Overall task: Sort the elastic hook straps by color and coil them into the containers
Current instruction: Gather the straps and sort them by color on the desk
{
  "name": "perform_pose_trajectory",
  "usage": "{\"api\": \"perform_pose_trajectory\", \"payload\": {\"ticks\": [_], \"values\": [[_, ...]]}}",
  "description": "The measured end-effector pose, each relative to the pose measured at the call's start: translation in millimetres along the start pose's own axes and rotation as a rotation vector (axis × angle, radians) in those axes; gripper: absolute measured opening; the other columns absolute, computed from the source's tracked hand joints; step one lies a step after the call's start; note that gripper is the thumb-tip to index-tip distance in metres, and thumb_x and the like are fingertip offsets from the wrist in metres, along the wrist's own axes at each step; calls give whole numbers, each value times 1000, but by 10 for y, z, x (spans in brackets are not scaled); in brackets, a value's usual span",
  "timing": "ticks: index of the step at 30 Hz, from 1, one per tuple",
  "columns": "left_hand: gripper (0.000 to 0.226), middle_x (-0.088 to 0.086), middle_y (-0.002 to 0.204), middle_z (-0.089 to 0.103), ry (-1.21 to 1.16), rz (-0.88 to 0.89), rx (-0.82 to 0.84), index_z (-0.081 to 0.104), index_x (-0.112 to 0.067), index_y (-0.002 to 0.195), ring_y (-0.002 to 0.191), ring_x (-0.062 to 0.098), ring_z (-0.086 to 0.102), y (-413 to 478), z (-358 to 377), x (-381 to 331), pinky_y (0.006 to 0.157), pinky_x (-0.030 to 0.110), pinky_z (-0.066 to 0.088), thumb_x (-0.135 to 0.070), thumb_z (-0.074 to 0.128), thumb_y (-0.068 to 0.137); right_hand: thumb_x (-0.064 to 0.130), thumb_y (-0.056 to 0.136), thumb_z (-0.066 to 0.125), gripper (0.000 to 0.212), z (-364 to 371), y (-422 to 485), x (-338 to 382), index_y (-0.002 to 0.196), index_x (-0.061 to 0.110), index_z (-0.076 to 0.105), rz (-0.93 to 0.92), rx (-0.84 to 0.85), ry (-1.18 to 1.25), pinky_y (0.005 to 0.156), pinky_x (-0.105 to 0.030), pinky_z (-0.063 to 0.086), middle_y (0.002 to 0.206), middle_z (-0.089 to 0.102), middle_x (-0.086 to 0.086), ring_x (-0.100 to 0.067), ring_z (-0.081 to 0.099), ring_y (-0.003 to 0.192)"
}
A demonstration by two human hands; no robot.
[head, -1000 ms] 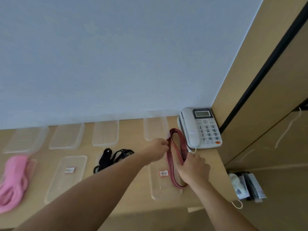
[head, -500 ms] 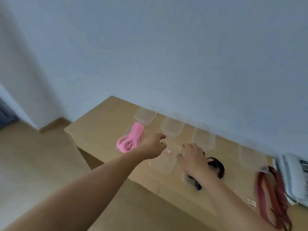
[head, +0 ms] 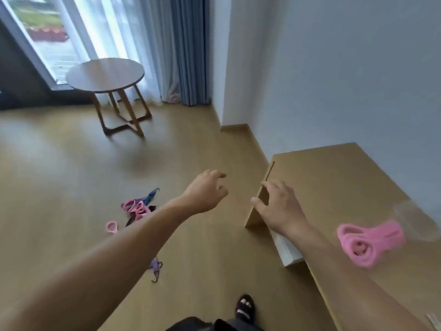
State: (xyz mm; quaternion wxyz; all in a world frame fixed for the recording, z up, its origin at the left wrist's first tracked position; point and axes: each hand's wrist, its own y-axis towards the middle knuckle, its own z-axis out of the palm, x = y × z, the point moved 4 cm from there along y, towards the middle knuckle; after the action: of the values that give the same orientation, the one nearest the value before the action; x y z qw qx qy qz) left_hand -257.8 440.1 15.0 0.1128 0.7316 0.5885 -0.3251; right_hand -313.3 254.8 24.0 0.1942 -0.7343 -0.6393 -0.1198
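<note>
A tangle of pink, blue and dark hook straps lies on the wooden floor at the left. A small pink loop lies beside it, and a purple strap shows under my left forearm. Coiled pink straps sit on the wooden desk at the right, next to a clear container. My left hand hovers over the floor with loosely curled fingers and holds nothing. My right hand is spread above the desk's left end, also holding nothing.
A round wooden side table stands by the window and grey curtain. My sandalled foot is on the floor near the bottom edge. The white wall runs behind the desk.
The view has swung left from the desk with its containers toward the floor. Both hands let go of the red strap earlier and now reach out with nothing in them, near the desk's left end.
</note>
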Motion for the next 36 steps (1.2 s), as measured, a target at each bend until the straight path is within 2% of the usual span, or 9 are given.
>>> {"api": "perform_pose_trajectory", "payload": {"ticks": [7, 10, 12, 15, 19, 23, 27, 30, 36], "values": [[47, -2, 142, 50, -118, -302, -174, 47, -24, 142, 127, 15, 48, -238, -409, 891, 108, 34, 38, -30, 53, 96, 42, 96, 53, 54, 471, 623, 792, 143, 17, 44, -371, 220, 75, 112, -33, 29, 146, 41, 2, -17, 33, 135], [45, -5, 130, 55, -195, -415, -252, 50, -25, 140, 106, 7, 55, -367, -479, 1175, 92, 27, 41, -29, 54, 95, 42, 95, 55, 52, 609, 862, 1012, 142, 19, 47, -501, 301, 75, 111, -29, 27, 144, 42, 5, -13, 32, 135], [43, -11, 120, 52, -263, -485, -303, 52, -25, 137, 102, 8, 52, -448, -509, 1341, 87, 24, 39, -30, 54, 94, 41, 94, 58, 51, 726, 1018, 1180, 140, 19, 49, -572, 341, 56, 111, -28, 26, 143, 43, 6, -12, 33, 135], [29, -7, 113, 52, -325, -574, -373, 58, -23, 125, 106, 11, 51, -570, -538, 1628, 95, 32, 46, -23, 53, 96, 41, 93, 60, 51, 953, 1177, 1446, 138, 20, 51, -662, 418, 2, 110, -27, 27, 142, 45, 7, -12, 34, 134], [45, -1, 142, 51, -425, -702, -403, 48, -13, 142, 131, 14, 46, -626, -532, 2194, 103, 22, 35, -18, 54, 97, 41, 91, 63, 50, 1400, 1454, 1884, 135, 21, 54, -747, 495, -52, 110, -30, 30, 138, 49, 7, -11, 37, 132], [47, -3, 147, 48, -501, -784, -397, 46, -15, 144, 134, 12, 43, -462, -547, 2907, 103, 18, 31, -20, 53, 97, 43, 91, 63, 49, 2106, 1766, 2329, 135, 24, 54, -769, 577, -112, 109, -28, 30, 138, 47, 9, -10, 35, 133], [46, -3, 145, 49, -595, -874, -351, 47, -17, 142, 128, 13, 49, -60, -478, 3734, 99, 20, 35, -20, 52, 96, 46, 92, 58, 46, 3026, 2226, 2679, 133, 27, 52, -706, 681, -150, 98, -22, 28, 137, 46, 11, -8, 35, 131], [41, 0, 137, 55, -707, -967, -338, 51, -15, 138, 109, 14, 55, 342, -316, 4396, 91, 22, 42, -17, 51, 96, 47, 94, 55, 49, 3845, 2625, 2812, 137, 24, 49, -633, 772, -203, 100, -27, 33, 137, 49, 7, -14, 40, 130], [33, 5, 127, 60, -840, -1157, -372, 56, -10, 129, 108, 17, 54, 1215, 364, 5823, 91, 25, 43, -14, 51, 97, 42, 93, 51, 53, 5765, 3491, 2712, 141, 18, 47, -497, 937, -316, 101, -37, 42, 139, 51, -2, -22, 47, 128]]}}
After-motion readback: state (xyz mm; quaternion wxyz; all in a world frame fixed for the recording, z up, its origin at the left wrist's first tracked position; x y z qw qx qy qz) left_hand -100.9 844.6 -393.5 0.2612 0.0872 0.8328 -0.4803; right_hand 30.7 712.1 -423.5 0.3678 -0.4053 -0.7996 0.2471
